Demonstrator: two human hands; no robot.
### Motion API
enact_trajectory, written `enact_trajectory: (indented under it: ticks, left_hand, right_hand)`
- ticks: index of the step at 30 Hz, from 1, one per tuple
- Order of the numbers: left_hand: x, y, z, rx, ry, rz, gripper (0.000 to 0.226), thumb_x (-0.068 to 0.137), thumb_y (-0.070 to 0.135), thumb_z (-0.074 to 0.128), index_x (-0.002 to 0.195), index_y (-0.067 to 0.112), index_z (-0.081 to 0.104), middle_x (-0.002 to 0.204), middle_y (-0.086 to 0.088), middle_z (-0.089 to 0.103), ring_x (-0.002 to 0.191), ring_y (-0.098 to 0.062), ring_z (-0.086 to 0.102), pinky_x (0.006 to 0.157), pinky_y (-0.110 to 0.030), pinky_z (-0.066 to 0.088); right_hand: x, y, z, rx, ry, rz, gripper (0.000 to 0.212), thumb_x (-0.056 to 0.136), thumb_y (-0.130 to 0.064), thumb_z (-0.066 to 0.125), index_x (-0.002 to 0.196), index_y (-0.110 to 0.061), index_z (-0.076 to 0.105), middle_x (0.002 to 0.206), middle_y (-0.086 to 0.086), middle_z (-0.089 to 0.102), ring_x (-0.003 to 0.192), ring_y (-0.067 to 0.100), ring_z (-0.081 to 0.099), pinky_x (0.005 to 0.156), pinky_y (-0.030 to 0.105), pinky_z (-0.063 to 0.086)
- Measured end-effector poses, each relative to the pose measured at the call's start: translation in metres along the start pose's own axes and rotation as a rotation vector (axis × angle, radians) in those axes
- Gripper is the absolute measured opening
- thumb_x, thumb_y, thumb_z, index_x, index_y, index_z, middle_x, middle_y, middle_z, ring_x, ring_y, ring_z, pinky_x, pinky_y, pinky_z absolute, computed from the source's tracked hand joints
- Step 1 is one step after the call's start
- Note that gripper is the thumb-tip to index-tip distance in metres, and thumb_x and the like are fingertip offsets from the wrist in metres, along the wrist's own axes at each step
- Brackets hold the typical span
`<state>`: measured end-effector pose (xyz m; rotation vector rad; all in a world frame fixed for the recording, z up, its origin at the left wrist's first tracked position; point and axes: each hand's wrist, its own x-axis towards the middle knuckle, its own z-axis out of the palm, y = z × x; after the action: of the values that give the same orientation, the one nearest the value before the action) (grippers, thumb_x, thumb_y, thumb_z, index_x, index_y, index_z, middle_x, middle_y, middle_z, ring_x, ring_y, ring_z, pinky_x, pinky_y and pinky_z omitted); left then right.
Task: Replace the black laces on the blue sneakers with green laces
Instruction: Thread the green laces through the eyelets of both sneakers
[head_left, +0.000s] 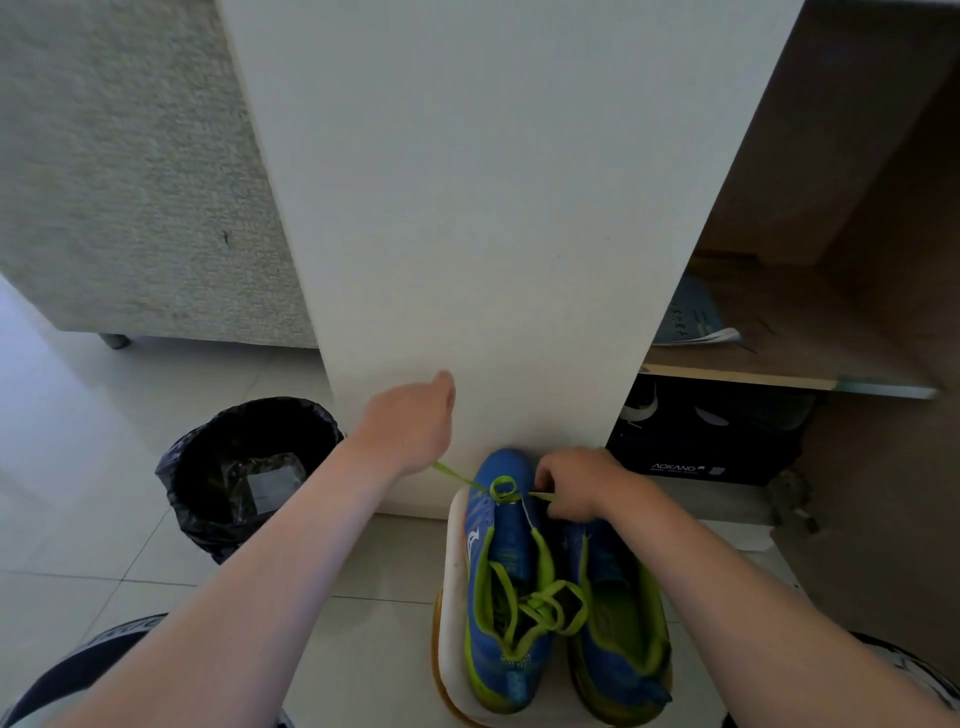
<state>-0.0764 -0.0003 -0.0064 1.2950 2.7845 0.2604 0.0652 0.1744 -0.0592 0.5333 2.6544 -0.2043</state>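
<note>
Pinching opposite ends of the flat green lace (460, 477), left hand (410, 423) and right hand (576, 488) flank the blue mesh sneaker (506, 545) between them; uneven pulling would likely drag one end out of its eyelet.

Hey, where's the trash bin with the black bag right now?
In the head view, the trash bin sits on the floor at lower left, beside the white panel, left of the blue sneakers and the left hand.
</note>
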Motion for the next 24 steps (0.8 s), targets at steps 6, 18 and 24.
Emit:
enact_trajectory:
  ticks: [6, 18, 24]
  left_hand:
    - [-0.004, -0.004, -0.011, 0.029, -0.625, -0.143, 0.031, 0.093, 0.04, 0.055, 0.1, 0.019, 0.075, 0.087, 0.006, 0.068, 0.098, -0.016, 0.06, 0.084, -0.028, 0.044]
    - [-0.008, 0.009, -0.046, -0.918, 0.151, -0.308, 0.032, 0.093, 0.032, 0.054, 0.073, 0.009, 0.063, 0.068, -0.007, 0.048, 0.052, -0.019, 0.04, 0.053, -0.028, 0.031]
    - [-0.014, 0.024, -0.052, -0.693, -0.031, -0.135, 0.033, 0.097, 0.032, 0.048, 0.074, 0.01, 0.051, 0.073, -0.007, 0.046, 0.068, -0.021, 0.043, 0.064, -0.032, 0.032]
  right_hand:
    - [-0.002, 0.01, -0.015, 0.184, 0.153, 0.1, 0.025, 0.078, -0.034, 0.06, 0.079, -0.014, 0.074, 0.076, -0.001, 0.069, 0.079, 0.021, 0.063, 0.07, 0.027, 0.047]
    - [-0.043, -0.004, -0.074, 1.461, 0.236, -0.096, 0.019, 0.1, -0.01, 0.051, 0.106, -0.004, 0.068, 0.068, 0.007, 0.064, 0.053, 0.02, 0.054, 0.057, 0.032, 0.043]
    - [-0.049, -0.017, -0.079, 0.564, 0.393, 0.065, 0.018, 0.093, -0.022, 0.055, 0.097, -0.024, 0.073, 0.09, -0.005, 0.069, 0.082, 0.017, 0.063, 0.064, 0.025, 0.043]
